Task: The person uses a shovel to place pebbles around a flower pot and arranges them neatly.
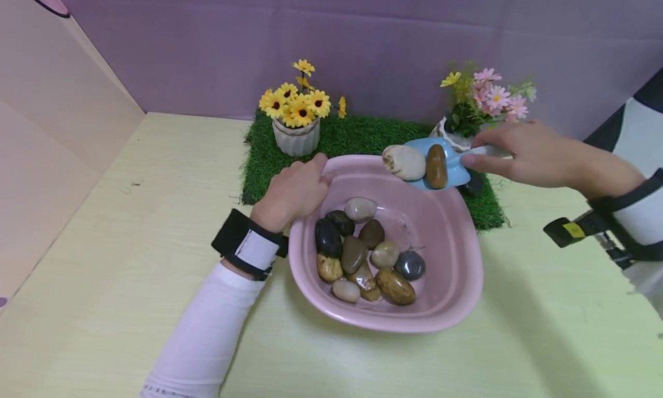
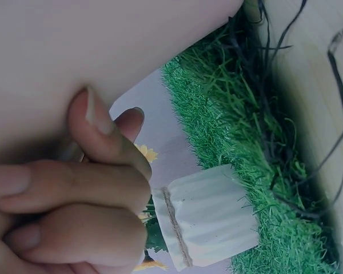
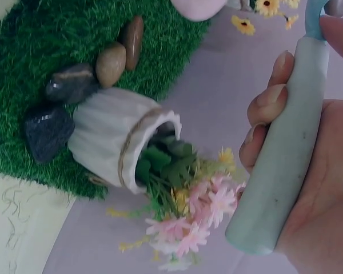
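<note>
A pink basin point(image 1: 456, 271) holds several wet stones, dark, brown and pale, lying mostly in its left half. My left hand point(image 1: 295, 192) grips the basin's back-left rim, fingers curled at the edge. In my right hand point(image 1: 538, 155) is a small shovel; its pale handle point(image 3: 283, 160) runs across the palm with the fingers wrapped round it. The blue shovel blade point(image 1: 456, 171) is above the basin's back-right rim, carrying a whitish stone point(image 1: 406, 162) and a long brown stone point(image 1: 437, 167). The whitish stone overhangs the blade's left end.
Behind the basin lies a green turf mat point(image 1: 357, 134). Yellow flowers in a white pot point(image 1: 296, 138) stand at its left; pink flowers point(image 1: 494, 96) in another white pot point(image 3: 111, 134) stand at its right. Several stones point(image 3: 71, 83) lie beside the right pot. A purple backdrop point(image 1: 362, 53) closes the rear.
</note>
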### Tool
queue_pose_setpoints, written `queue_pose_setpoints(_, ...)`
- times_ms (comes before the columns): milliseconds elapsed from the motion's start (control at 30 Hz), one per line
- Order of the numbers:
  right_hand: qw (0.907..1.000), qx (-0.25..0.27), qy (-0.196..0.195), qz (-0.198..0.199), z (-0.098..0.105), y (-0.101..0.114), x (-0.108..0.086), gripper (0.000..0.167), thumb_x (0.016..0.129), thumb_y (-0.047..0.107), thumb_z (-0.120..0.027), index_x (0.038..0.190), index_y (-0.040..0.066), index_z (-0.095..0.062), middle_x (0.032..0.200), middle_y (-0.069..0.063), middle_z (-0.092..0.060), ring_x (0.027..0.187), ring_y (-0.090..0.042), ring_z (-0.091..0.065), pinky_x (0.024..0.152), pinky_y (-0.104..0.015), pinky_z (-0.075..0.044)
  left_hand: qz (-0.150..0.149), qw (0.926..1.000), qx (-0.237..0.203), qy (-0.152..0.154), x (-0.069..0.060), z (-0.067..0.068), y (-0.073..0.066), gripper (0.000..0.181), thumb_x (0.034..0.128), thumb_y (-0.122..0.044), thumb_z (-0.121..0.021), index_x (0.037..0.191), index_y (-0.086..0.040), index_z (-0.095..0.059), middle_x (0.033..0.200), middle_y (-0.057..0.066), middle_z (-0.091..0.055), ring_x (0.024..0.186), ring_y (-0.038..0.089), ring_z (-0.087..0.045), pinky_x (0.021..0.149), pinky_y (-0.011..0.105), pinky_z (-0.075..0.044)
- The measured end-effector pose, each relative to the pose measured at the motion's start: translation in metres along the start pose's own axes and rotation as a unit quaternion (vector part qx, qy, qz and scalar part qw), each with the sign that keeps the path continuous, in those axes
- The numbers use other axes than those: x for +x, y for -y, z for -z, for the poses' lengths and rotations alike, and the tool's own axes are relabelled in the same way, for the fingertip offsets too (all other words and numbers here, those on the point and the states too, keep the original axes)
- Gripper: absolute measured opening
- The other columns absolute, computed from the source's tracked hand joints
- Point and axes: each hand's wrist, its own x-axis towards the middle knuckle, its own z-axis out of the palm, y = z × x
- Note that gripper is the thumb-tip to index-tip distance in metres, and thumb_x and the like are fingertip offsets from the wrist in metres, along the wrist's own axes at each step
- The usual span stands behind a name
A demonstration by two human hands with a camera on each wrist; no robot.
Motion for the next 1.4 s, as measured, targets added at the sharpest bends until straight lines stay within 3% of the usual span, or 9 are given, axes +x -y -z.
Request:
queue_pose_setpoints(100,0.9998,0.001,0.006,-0.017,0.002,-0.009,0.001,0.048,0.104,0.041,-0.041,0.131,0.004,-0.056,0.123,-0.019,-0.063,0.104,-0.036,-0.062,0.085,-0.059,-0.046,0.001,1.0000,0.000,0.001,0.000,0.001,0.000,0.036,0.1057,-0.030,-0.035,0.135,-0.012,-0.045,0.093,0.009,-0.062,0.070,0.021,-0.065,0.056,0.033,-0.052)
queue_pose_setpoints(233,0.9980,0.016,0.031,-0.054,0.007,-0.018,0.004,0.061,0.105,0.045,-0.036,0.143,-0.002,-0.045,0.141,-0.031,-0.048,0.122,-0.051,-0.050,0.097,-0.068,-0.037,0.003,1.0000,-0.002,0.003,0.001,0.001,0.000,0.036,0.1057,-0.031,-0.035,0.135,-0.013,-0.045,0.093,0.009,-0.062,0.069,0.021,-0.065,0.056,0.034,-0.052)
queue_pose_setpoints(433,0.9960,0.021,0.041,-0.077,0.017,-0.028,0.007,0.064,0.106,0.045,-0.032,0.145,-0.004,-0.039,0.143,-0.036,-0.044,0.124,-0.058,-0.044,0.099,-0.073,-0.032,-0.001,1.0000,-0.001,0.001,0.000,0.002,0.000,0.035,0.1056,-0.030,-0.035,0.134,-0.012,-0.045,0.093,0.010,-0.061,0.069,0.022,-0.065,0.055,0.034,-0.052)
queue_pose_setpoints(567,0.9936,0.029,0.052,-0.096,0.021,-0.034,0.009,0.070,0.106,0.047,-0.030,0.150,-0.008,-0.029,0.148,-0.039,-0.033,0.130,-0.061,-0.033,0.104,-0.077,-0.020,-0.004,1.0000,0.003,-0.002,0.000,0.003,-0.001,0.035,0.1057,-0.030,-0.034,0.134,-0.012,-0.045,0.091,0.010,-0.061,0.069,0.022,-0.065,0.056,0.034,-0.051)
queue_pose_setpoints(767,0.9885,0.041,0.073,-0.126,0.021,-0.041,0.011,0.077,0.104,0.054,-0.028,0.153,-0.005,-0.023,0.148,-0.039,-0.032,0.127,-0.062,-0.036,0.098,-0.076,-0.029,-0.001,1.0000,0.006,-0.002,0.001,0.002,0.000,0.037,0.1060,-0.031,-0.034,0.136,-0.012,-0.044,0.092,0.010,-0.061,0.070,0.022,-0.065,0.056,0.034,-0.051)
queue_pose_setpoints(1067,0.9801,0.115,0.086,-0.137,0.017,-0.051,0.015,0.083,0.103,0.057,-0.030,0.155,-0.006,-0.014,0.154,-0.038,-0.019,0.136,-0.062,-0.022,0.104,-0.076,-0.020,-0.007,0.9999,0.007,-0.003,0.001,0.002,-0.001,0.036,0.1061,-0.030,-0.034,0.136,-0.012,-0.044,0.092,0.010,-0.062,0.070,0.022,-0.064,0.056,0.034,-0.051)
queue_pose_setpoints(1400,0.9772,0.117,0.088,-0.154,0.003,-0.051,0.023,0.089,0.100,0.064,-0.027,0.155,-0.005,-0.013,0.157,-0.036,-0.014,0.139,-0.060,-0.018,0.106,-0.075,-0.020,-0.005,1.0000,0.005,0.003,0.000,0.002,0.000,0.037,0.1060,-0.030,-0.034,0.138,-0.012,-0.043,0.096,0.010,-0.062,0.072,0.023,-0.064,0.057,0.034,-0.050)
